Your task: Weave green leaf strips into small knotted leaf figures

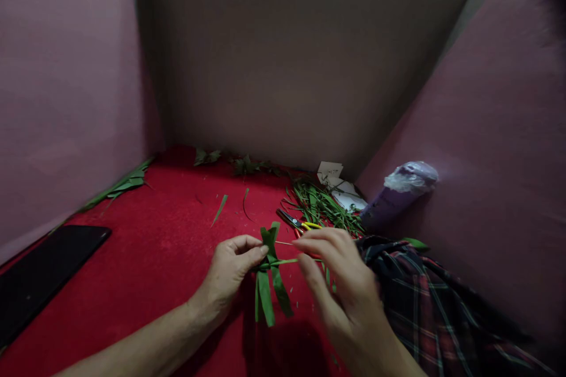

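My left hand (232, 265) is closed in a pinch on a small bundle of green leaf strips (265, 297). Several flat ends stick up above the thumb and hang down below it. One narrow strand runs out to the right and passes behind the thumb of my right hand (340, 283). That hand is slightly blurred, its thumb and fingers apart, close to the strand. A thin pale stem ends near its fingertips. Just beyond lie scissors (295, 221) with dark blades and red and yellow handles, partly hidden by the right hand.
A heap of cut green strips (321, 203) lies by white papers (347, 194). At right are a purple wrapped roll (393, 197) and plaid cloth (424, 294). A black flat device (48, 277) rests at left on red cloth (177, 247). Pink panels (66, 70) and a grey panel (283, 59) enclose the space.
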A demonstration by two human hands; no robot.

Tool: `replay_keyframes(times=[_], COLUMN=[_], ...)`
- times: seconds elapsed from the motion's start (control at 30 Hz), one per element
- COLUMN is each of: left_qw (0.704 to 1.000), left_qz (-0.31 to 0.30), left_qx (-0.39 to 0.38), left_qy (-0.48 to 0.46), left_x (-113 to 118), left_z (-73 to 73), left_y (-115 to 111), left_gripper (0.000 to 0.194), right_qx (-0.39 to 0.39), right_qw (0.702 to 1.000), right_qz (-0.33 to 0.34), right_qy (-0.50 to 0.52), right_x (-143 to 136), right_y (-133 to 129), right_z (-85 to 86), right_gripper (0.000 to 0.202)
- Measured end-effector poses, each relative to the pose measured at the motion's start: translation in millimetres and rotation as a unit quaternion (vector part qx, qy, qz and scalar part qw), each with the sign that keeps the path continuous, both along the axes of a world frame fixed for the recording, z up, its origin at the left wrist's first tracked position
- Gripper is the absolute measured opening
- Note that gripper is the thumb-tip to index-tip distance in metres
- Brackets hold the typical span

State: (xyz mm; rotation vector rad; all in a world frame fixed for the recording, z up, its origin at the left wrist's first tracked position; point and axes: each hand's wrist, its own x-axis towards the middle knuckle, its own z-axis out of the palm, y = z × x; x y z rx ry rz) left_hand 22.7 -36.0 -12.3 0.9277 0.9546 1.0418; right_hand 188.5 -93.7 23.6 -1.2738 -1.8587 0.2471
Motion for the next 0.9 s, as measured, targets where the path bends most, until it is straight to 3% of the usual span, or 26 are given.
replay_keyframes(times=[0.07, 0.13, 0.37, 0.9], left_qw=[1.0, 1.0, 0.999, 0.998], left_qz=[-0.014, -0.022, -0.024, -0.051], left_qx=[0.011, 0.023, 0.031, 0.012], left_qy=[-0.004, -0.004, 0.006, 0.02], left_x=[1.0, 1.8, 3.8, 4.0], left_z=[4.1, 7.2, 3.6, -4.9], left_y=[-1.5, -2.5, -0.9, 3.1], left_gripper=[0.015, 0.017, 0.018, 0.017], right_qx=[-0.047, -0.096, -0.188, -0.196], right_qw=[0.998, 0.993, 0.981, 0.975], right_qz=[-0.016, -0.014, 0.01, 0.016], right_qy=[-0.037, -0.065, 0.034, 0.104], right_x=[-7.0, -7.9, -2.5, -0.7], right_y=[11.6, 25.2, 39.9, 36.7], right_z=[11.3, 11.0, -16.6, -32.0], right_gripper=[0.009, 0.005, 0.006, 0.01])
